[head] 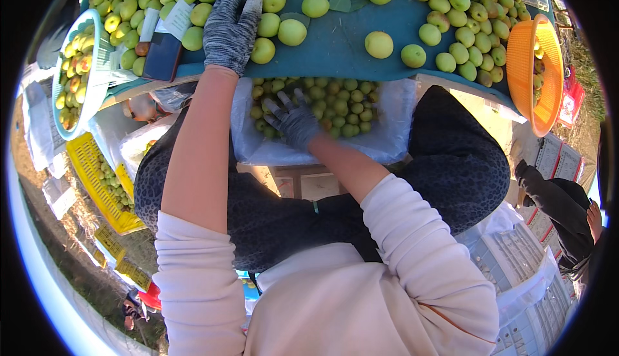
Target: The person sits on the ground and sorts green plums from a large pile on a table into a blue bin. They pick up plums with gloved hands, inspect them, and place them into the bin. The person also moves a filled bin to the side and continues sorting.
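My left hand [233,31], in a grey striped knit glove, lies on the cloth-covered table [333,42] among green jujube-like fruits [292,32]; its fingers curl, and whether a fruit is under them is hidden. Below the table edge, my right hand [296,119], gloved too, reaches into a box lined with clear plastic [394,129]. Its fingers are spread over the green fruits [341,107] in the box, touching them or just above. Scattered fruits and a few leaves [340,0] lie between the heaps at left and right.
A dark phone [163,56] and paper slips [179,17] lie left of my left hand. A pale blue basket [99,73] and an orange basket [520,75] hold fruit at the table's ends. A yellow crate [92,179] stands lower left. Another person [563,211] is at right.
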Available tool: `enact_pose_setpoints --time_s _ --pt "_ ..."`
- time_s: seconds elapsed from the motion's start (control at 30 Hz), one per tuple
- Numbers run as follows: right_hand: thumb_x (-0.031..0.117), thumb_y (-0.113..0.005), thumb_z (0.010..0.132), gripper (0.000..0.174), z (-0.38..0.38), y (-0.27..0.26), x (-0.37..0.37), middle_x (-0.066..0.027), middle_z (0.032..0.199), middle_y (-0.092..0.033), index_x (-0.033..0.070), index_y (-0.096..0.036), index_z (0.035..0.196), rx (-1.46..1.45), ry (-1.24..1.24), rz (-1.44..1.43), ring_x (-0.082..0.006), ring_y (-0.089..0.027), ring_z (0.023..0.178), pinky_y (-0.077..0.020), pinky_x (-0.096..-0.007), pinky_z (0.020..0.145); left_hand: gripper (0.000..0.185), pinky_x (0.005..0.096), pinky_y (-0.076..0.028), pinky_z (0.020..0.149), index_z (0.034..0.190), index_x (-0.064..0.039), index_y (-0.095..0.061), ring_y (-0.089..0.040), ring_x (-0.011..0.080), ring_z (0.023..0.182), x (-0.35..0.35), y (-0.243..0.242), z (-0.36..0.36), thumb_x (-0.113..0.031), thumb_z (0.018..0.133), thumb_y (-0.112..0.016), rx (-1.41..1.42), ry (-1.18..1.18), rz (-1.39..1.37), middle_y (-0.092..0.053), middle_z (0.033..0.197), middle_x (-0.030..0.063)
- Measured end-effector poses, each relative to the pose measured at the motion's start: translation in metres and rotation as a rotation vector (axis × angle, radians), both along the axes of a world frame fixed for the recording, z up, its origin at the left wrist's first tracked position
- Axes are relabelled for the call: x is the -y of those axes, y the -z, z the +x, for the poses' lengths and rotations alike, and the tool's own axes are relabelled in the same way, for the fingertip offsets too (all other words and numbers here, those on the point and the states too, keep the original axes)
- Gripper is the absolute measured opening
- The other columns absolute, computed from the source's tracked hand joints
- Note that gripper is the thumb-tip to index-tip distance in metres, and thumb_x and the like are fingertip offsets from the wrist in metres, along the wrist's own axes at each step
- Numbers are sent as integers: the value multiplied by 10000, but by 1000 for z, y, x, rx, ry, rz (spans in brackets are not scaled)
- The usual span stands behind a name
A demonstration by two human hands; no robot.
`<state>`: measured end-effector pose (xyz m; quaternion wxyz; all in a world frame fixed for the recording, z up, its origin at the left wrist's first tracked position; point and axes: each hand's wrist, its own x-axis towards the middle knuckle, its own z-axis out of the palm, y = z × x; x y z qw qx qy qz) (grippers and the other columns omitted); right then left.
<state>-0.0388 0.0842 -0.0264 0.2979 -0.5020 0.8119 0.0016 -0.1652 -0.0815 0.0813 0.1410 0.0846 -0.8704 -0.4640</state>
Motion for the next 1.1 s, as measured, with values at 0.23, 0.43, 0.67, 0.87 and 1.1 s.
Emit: enact_pose_setpoints --time_s 0.23,0.43,0.67,0.87,1.1 --pt "417 -486 928 581 -30 6 -30 -60 1587 -149 283 -338 1474 135 -146 178 -325 -193 1429 -235 -562 1101 275 312 -519 730 1059 -67 -655 -638 191 811 1 1 0 -300 915 -623 4 -13 -18 -638 986 100" --pt "296 -464 940 539 -22 7 -53 -64 1576 -179 241 -360 1467 167 -116 337 -366 -225 1412 -282 -591 1069 286 276 -521 551 1062 -70 -653 -640 164 717 -2 -1 1 -314 917 -620 83 -23 75 -652 965 94" --pt "236 -471 924 514 -25 7 -138 -93 1472 -387 200 -415 1434 79 -187 442 -387 -318 1366 -245 -624 1080 260 321 -466 867 1086 -81 -657 -613 214 917 2 -1 -2 -279 933 -587 23 10 -87 -663 992 90" --pt "175 -486 900 425 -62 18 -165 -155 1324 -535 142 -524 1322 -115 191 287 -335 -516 1205 -373 -472 1024 179 343 -490 806 999 -42 -631 -622 237 864 -8 -9 2 -190 899 -619 21 -62 -43 -643 926 116" --pt "160 -476 886 313 -104 26 -166 -220 1053 -660 22 -652 1105 33 633 357 -335 -636 990 -492 -442 888 164 344 -492 803 977 -44 -629 -624 259 858 -11 -10 2 -186 895 -622 -18 -86 -63 -643 921 122"
